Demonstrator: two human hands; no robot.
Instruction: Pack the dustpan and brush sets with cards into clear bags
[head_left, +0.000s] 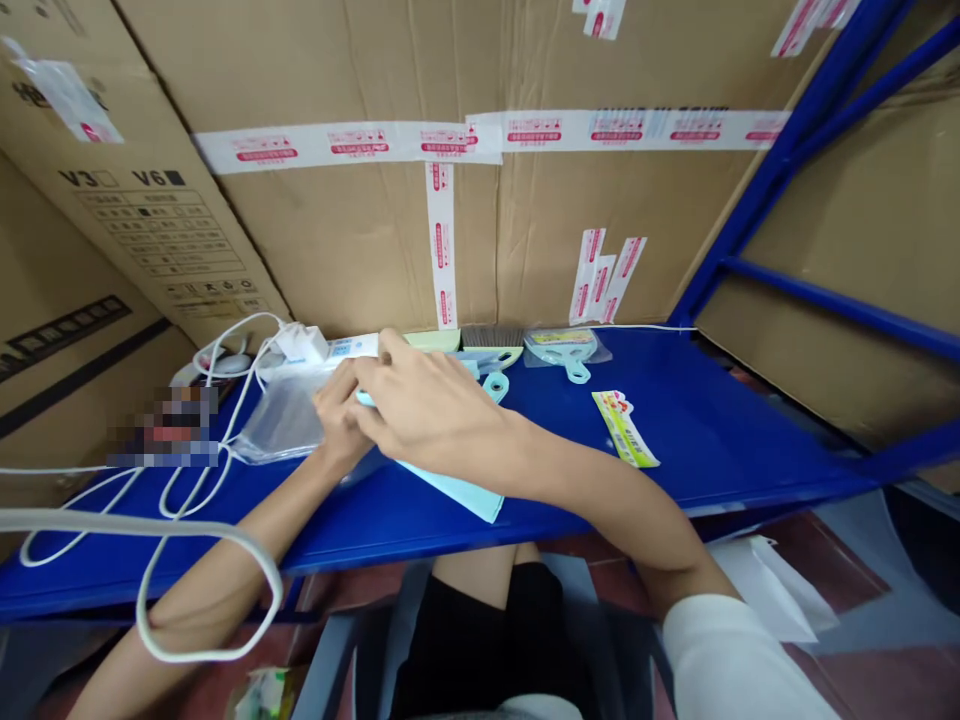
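Note:
My right hand (427, 395) is closed over my left hand (341, 410), above the front part of the blue shelf. Both have curled fingers around the handle end of a light blue dustpan (454, 488), whose flat straight edge shows below my right wrist. Most of it is hidden by my right hand and forearm. Behind the hands lie a brush (491, 342) with dark bristles and a light blue handle (496, 386) with a hole in its end. A clear plastic bag (281, 418) rests beside my left hand.
A bagged light blue dustpan (566, 352) lies at the back, with a loose label card (626, 430) nearer the front. White cables (202, 470) and a white adapter (302, 344) are at left. Taped cardboard (360, 230) walls the back; a blue frame (780, 190) stands right.

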